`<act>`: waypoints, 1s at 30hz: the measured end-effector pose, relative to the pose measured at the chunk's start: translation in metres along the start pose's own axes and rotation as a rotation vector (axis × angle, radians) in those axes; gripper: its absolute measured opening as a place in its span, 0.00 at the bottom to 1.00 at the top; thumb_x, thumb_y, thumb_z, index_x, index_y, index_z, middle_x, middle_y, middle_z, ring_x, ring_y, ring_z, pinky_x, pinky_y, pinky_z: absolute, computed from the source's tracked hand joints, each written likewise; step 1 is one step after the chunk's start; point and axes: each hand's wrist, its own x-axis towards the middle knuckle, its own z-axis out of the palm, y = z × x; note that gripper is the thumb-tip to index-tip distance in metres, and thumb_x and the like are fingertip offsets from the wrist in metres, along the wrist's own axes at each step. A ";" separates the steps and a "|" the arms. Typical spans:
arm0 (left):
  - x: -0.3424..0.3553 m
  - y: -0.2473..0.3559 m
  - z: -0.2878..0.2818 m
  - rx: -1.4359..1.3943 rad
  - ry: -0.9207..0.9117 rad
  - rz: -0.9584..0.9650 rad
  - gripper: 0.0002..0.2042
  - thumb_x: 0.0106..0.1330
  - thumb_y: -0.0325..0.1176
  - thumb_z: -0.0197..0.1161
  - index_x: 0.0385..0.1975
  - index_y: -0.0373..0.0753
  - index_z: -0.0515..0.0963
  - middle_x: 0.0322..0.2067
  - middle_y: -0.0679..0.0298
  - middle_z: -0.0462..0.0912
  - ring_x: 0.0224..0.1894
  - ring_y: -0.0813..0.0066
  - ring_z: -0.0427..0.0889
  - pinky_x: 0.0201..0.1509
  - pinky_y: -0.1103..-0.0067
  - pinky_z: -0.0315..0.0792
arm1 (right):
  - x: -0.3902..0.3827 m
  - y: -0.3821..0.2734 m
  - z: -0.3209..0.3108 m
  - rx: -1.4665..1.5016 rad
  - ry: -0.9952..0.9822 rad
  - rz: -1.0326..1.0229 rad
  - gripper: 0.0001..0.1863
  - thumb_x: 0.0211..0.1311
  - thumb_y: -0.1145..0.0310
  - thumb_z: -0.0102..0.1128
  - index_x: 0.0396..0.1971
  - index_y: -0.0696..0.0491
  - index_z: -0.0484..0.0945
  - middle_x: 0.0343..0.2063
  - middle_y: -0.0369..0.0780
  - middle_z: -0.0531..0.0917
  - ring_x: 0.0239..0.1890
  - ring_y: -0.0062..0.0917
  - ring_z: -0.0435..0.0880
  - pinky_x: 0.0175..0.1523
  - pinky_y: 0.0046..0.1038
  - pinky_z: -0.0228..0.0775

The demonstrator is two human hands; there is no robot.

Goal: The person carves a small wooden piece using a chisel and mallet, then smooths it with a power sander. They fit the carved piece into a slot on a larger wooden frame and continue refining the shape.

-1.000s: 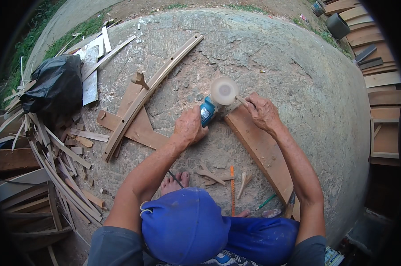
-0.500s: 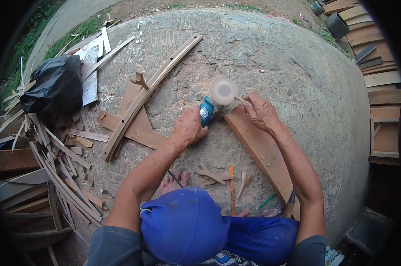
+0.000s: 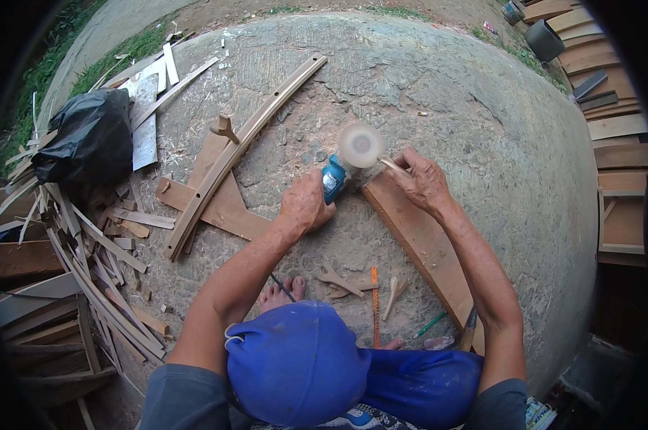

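My left hand [image 3: 306, 201] is closed around the body of a teal angle grinder [image 3: 331, 182]. At its far end a round pale disc [image 3: 362, 145] looks blurred, as if spinning. In my right hand [image 3: 421, 184] a small, light wooden piece [image 3: 389, 164] is pinched, its tip at the disc's lower right edge; whether they touch is hard to tell. Beneath that hand lies a thick wooden board [image 3: 418, 247], slanting toward me. Closer in are forked wooden pieces [image 3: 394, 297], an orange ruler [image 3: 375, 308] and a green pencil [image 3: 430, 325].
To the left, a long curved wooden rail [image 3: 249, 136] rests across flat boards [image 3: 227, 208]. A black plastic bag [image 3: 87, 136] sits beside piled wood scraps [image 3: 73, 287]. Blue cloth [image 3: 295, 365] fills the lower middle near my bare foot [image 3: 284, 292]. Planks [image 3: 618, 129] line the far right.
My right hand and the wooden piece have shifted slightly, and the piece now lies at a different angle by the disc. The left hand and grinder stay almost in place.
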 end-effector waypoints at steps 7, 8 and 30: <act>0.000 0.001 0.000 0.005 0.005 0.018 0.28 0.55 0.40 0.74 0.50 0.32 0.69 0.45 0.44 0.81 0.51 0.45 0.81 0.56 0.57 0.78 | 0.000 -0.001 -0.001 -0.046 0.002 0.030 0.13 0.66 0.59 0.65 0.40 0.53 0.81 0.36 0.44 0.83 0.37 0.39 0.85 0.42 0.39 0.76; 0.000 0.001 0.000 0.003 0.004 0.012 0.28 0.55 0.40 0.74 0.50 0.32 0.69 0.45 0.44 0.81 0.51 0.45 0.81 0.56 0.58 0.77 | 0.001 -0.001 -0.001 -0.052 -0.002 0.040 0.13 0.67 0.59 0.64 0.40 0.53 0.82 0.36 0.43 0.83 0.37 0.39 0.85 0.42 0.39 0.76; 0.000 0.001 -0.001 -0.017 -0.020 -0.023 0.29 0.55 0.40 0.73 0.52 0.32 0.69 0.47 0.45 0.81 0.53 0.46 0.81 0.58 0.58 0.75 | -0.002 0.010 0.001 0.058 -0.139 -0.016 0.14 0.76 0.56 0.56 0.42 0.52 0.82 0.26 0.33 0.81 0.31 0.23 0.81 0.38 0.31 0.73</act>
